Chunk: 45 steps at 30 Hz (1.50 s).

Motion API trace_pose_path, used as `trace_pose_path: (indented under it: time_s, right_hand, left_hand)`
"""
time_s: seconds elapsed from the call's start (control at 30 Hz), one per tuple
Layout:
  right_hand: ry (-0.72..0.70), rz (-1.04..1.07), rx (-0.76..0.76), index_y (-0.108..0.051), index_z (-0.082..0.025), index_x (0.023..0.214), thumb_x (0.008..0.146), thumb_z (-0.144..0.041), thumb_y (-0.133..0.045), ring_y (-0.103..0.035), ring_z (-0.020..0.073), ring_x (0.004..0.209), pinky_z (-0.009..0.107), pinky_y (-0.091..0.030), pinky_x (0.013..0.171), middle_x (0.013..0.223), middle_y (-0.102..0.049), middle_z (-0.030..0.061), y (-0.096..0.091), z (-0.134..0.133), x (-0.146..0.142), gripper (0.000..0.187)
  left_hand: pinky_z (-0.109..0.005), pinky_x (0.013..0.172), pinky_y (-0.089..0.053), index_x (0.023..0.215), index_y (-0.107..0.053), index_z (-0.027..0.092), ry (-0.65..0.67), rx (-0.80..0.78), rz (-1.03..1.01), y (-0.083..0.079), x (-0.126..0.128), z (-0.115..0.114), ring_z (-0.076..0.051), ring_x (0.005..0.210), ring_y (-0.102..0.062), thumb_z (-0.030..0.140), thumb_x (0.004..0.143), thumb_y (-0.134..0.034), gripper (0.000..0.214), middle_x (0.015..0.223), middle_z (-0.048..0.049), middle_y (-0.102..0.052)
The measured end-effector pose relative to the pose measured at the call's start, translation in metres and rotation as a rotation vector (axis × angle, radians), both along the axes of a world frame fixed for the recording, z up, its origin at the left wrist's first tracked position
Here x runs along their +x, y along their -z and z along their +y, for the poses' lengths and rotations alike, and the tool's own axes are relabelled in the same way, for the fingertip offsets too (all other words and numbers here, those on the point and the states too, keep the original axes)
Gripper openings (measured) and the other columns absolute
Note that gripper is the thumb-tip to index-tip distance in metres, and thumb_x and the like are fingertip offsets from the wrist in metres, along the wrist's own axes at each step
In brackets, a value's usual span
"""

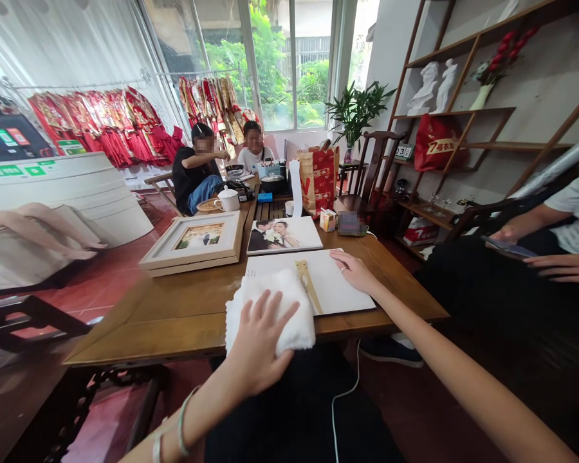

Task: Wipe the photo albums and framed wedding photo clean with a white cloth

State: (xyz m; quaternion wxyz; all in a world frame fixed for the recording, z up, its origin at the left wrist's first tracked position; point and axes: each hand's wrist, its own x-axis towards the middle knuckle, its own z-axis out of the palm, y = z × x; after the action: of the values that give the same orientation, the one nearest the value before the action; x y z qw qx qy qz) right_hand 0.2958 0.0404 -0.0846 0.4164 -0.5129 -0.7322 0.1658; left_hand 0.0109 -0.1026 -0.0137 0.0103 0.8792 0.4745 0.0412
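Note:
On the wooden table's near edge lies a white photo panel with a narrow golden-beige picture on it. A folded white cloth covers the panel's left part and overhangs the table edge slightly. My left hand rests on the cloth with fingers spread and stretched forward. Over the panel's upper right, my right hand lies with fingers extended, touching its surface. Just beyond is a second photo panel showing a couple with white flowers. Cloth and left hand hide part of the near panel.
Left on the wooden table are stacked picture frames and a lidded white mug. Farther back stand a paper bag and a small box. Two people sit beyond; another person's hand is at right. A white cable hangs below.

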Motion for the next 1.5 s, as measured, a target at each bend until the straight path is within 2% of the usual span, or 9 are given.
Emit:
trace_pose_path:
  time_s: [0.07,0.17,0.47,0.63,0.8,1.1,1.2,1.33,1.5]
  right_hand:
    - [-0.004,0.002,-0.005,-0.067,-0.022,0.113,0.084,-0.014,-0.044,-0.048,0.0210,0.126,0.044,-0.031,0.111,0.128,-0.060,0.0062,0.000,0.000,0.000,0.037]
    - [-0.014,0.014,-0.009,-0.067,-0.024,0.113,0.084,-0.015,-0.046,-0.049,0.0209,0.125,0.044,-0.030,0.112,0.128,-0.060,0.0048,0.001,0.000,0.001,0.037]
    - [-0.020,-0.032,0.000,-0.066,-0.021,0.113,0.085,-0.015,-0.044,-0.048,0.0213,0.126,0.044,-0.031,0.111,0.128,-0.059,0.0062,0.002,0.001,0.002,0.037]
    - [-0.026,-0.048,-0.003,-0.066,-0.020,0.114,0.085,-0.015,-0.044,-0.048,0.0221,0.126,0.045,-0.031,0.111,0.129,-0.059,0.0072,0.000,0.001,0.003,0.037]
    - [-0.020,-0.056,0.009,-0.066,-0.019,0.114,0.085,-0.016,-0.043,-0.049,0.0228,0.125,0.045,-0.032,0.111,0.129,-0.059,0.0090,0.001,0.002,0.002,0.037]
    - [-0.026,-0.017,0.004,-0.067,-0.021,0.113,0.084,-0.014,-0.044,-0.049,0.0218,0.125,0.045,-0.031,0.111,0.128,-0.059,0.0068,0.001,0.001,0.002,0.037]
    - [-0.023,-0.030,0.001,-0.066,-0.019,0.114,0.085,-0.014,-0.043,-0.049,0.0221,0.125,0.046,-0.031,0.111,0.129,-0.058,0.0089,0.001,0.002,0.002,0.037]
    - [-0.025,-0.033,0.010,-0.067,-0.020,0.113,0.085,-0.014,-0.043,-0.049,0.0220,0.125,0.046,-0.031,0.111,0.128,-0.059,0.0083,0.002,0.002,0.002,0.037]
    - [-0.021,-0.053,0.025,-0.066,-0.020,0.113,0.085,-0.014,-0.044,-0.050,0.0225,0.124,0.046,-0.032,0.111,0.128,-0.060,0.0088,0.004,0.004,0.003,0.037]
  left_hand:
    - [-0.061,0.106,-0.019,0.144,-0.028,0.035,0.015,-0.018,0.000,-0.002,-0.004,-0.011,-0.039,0.138,-0.020,0.030,0.073,-0.058,0.078,0.152,-0.0086,-0.027]
    - [-0.060,0.105,-0.024,0.142,-0.032,0.035,0.019,-0.017,-0.015,-0.007,-0.005,-0.002,-0.038,0.137,-0.025,0.032,0.077,-0.056,0.070,0.151,-0.0071,-0.031]
    - [-0.056,0.100,-0.032,0.135,-0.046,0.024,-0.058,0.046,-0.016,-0.007,0.012,0.101,-0.036,0.130,-0.035,0.043,0.090,-0.039,0.049,0.143,-0.0119,-0.043]
    - [-0.056,0.093,-0.037,0.123,-0.055,0.017,-0.083,0.010,-0.051,-0.010,0.024,0.131,-0.037,0.120,-0.043,0.051,0.091,-0.033,0.052,0.133,-0.0139,-0.052]
    - [-0.056,0.096,-0.034,0.131,-0.048,0.020,-0.072,0.055,-0.028,-0.009,0.030,0.119,-0.036,0.125,-0.039,0.045,0.091,-0.037,0.048,0.136,-0.0130,-0.049]
    - [-0.057,0.107,-0.019,0.141,-0.036,0.029,-0.005,0.039,-0.081,0.003,0.020,0.026,-0.036,0.136,-0.025,0.035,0.079,-0.054,0.065,0.148,-0.0092,-0.035]
    - [-0.057,0.108,-0.018,0.142,-0.035,0.032,0.029,0.019,-0.105,0.003,0.016,0.011,-0.034,0.137,-0.024,0.032,0.076,-0.057,0.070,0.149,-0.0073,-0.034]
    - [-0.055,0.107,-0.020,0.139,-0.039,0.032,0.004,0.007,-0.128,-0.001,0.019,0.021,-0.033,0.136,-0.028,0.033,0.079,-0.054,0.062,0.147,-0.0066,-0.038]
    - [-0.055,0.104,-0.024,0.138,-0.040,0.029,-0.032,0.070,-0.112,0.001,0.033,0.061,-0.034,0.134,-0.030,0.038,0.085,-0.049,0.055,0.145,-0.0084,-0.041]
